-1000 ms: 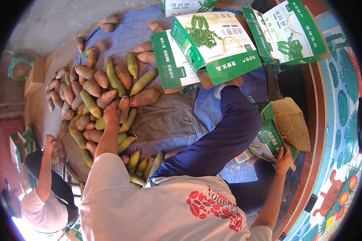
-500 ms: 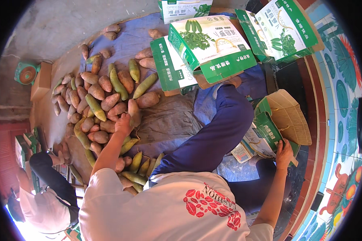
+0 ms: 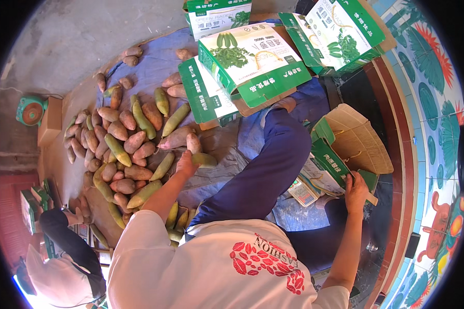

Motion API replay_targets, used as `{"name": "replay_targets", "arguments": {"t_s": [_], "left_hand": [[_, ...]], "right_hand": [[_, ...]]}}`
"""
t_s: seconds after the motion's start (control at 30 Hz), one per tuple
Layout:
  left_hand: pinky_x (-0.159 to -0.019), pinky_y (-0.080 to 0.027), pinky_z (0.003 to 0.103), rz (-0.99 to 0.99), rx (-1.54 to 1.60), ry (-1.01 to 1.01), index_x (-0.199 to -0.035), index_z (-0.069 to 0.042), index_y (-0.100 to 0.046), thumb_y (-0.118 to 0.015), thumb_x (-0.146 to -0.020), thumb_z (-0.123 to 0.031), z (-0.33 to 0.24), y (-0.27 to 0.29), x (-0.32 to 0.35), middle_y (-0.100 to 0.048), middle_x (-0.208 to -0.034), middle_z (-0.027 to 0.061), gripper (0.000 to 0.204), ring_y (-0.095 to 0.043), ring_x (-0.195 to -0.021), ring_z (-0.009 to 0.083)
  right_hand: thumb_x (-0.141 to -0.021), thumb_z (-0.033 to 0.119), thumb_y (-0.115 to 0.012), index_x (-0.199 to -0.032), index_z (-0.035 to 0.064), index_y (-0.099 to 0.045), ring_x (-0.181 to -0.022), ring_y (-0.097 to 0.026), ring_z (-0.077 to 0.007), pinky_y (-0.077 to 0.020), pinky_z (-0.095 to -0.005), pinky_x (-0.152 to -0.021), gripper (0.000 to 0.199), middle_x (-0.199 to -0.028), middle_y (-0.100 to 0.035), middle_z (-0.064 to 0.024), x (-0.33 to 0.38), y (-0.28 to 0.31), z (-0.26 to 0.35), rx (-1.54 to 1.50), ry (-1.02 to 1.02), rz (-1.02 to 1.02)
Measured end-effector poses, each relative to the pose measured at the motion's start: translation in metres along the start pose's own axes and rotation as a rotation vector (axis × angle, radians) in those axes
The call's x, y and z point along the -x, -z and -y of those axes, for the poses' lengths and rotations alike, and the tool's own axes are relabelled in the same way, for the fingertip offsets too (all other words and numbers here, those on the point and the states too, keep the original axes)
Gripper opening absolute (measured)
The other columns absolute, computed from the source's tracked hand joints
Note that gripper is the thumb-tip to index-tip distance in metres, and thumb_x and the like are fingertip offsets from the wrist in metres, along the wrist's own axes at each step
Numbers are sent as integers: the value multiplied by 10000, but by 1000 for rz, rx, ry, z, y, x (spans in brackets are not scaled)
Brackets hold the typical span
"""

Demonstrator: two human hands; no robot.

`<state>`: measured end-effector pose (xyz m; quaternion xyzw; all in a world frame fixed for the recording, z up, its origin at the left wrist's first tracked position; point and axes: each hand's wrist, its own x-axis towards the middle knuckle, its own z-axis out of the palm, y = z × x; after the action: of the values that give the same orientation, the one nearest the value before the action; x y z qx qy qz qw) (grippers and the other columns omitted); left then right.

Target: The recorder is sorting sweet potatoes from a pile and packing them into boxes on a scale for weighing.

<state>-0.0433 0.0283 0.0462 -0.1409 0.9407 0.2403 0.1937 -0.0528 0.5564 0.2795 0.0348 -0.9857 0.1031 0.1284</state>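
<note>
My left hand (image 3: 186, 164) is closed round a small reddish sweet potato (image 3: 193, 142) that stands up beyond its fingers. A green radish (image 3: 206, 160) sits right against that hand; I cannot tell whether the fingers touch it. Just beyond lies a larger sweet potato (image 3: 176, 138). To the left spreads a heap of sweet potatoes (image 3: 134, 141) mixed with long green radishes (image 3: 117, 149). On the right, my right hand (image 3: 355, 190) grips the near edge of an open green-and-white carton (image 3: 331, 164), whose brown flap (image 3: 363, 134) stands raised. The carton's inside is hidden.
Several printed cartons (image 3: 252, 54) stand at the far side. A digital scale (image 3: 303, 192) sits by the open carton. My bent leg (image 3: 247, 175) crosses between heap and carton. Another person (image 3: 62, 262) is at lower left, near a green fan (image 3: 31, 110). A tiled wall (image 3: 433, 129) bounds the right.
My left hand has moved right, away from the heap, with the sweet potato. Radishes at the heap's near side have shifted. My right hand stays on the carton. The whole view has shifted slightly.
</note>
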Motion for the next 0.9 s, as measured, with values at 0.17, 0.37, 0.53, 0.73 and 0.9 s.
{"name": "replay_targets", "arguments": {"t_s": [0.17, 0.37, 0.53, 0.73, 0.9], "left_hand": [[-885, -464, 415, 94, -146, 17, -1147, -66, -424, -770, -705, -257, -18, 6, -10, -538, -1107, 209, 593, -553, -1059, 360], [-882, -482, 407, 220, -410, -22, -1183, -101, -417, -770, -694, -324, -34, 5, -6, -548, -1107, 196, 643, -579, -1051, 337], [-881, -489, 398, 194, -375, 65, -1173, -120, -501, -734, -716, -392, -44, 10, -4, -591, -1153, 149, 580, -599, -1058, 299], [-883, -475, 403, 84, -214, 32, -1193, -118, -549, -735, -709, -400, -56, 43, 3, -623, -1127, 158, 590, -600, -1056, 297], [-861, -473, 391, -205, -11, -148, -1213, -53, -542, -751, -711, -318, -81, 93, 15, -630, -1099, 174, 604, -607, -1015, 319]], "right_hand": [[-866, 105, -579, -908, 30, -582, -753, -599, -357, -470, -427, -678, 86, -827, -620, -156, 3, 1, 3, -37, 29, -37], [-851, 97, -593, -901, 31, -583, -754, -598, -356, -469, -429, -680, 83, -827, -621, -158, 4, 6, 6, -78, -7, 2], [-807, 83, -629, -908, 40, -591, -755, -591, -361, -463, -437, -678, 117, -817, -613, -160, 8, 10, 8, -107, 22, 4], [-742, 123, -682, -850, 48, -597, -756, -574, -339, -457, -426, -677, 157, -775, -584, -136, 12, 30, 18, -129, 42, 17], [-720, 174, -704, -781, 47, -601, -745, -575, -310, -461, -406, -680, 174, -744, -571, -116, 17, 36, 17, -185, 100, 87]]}}
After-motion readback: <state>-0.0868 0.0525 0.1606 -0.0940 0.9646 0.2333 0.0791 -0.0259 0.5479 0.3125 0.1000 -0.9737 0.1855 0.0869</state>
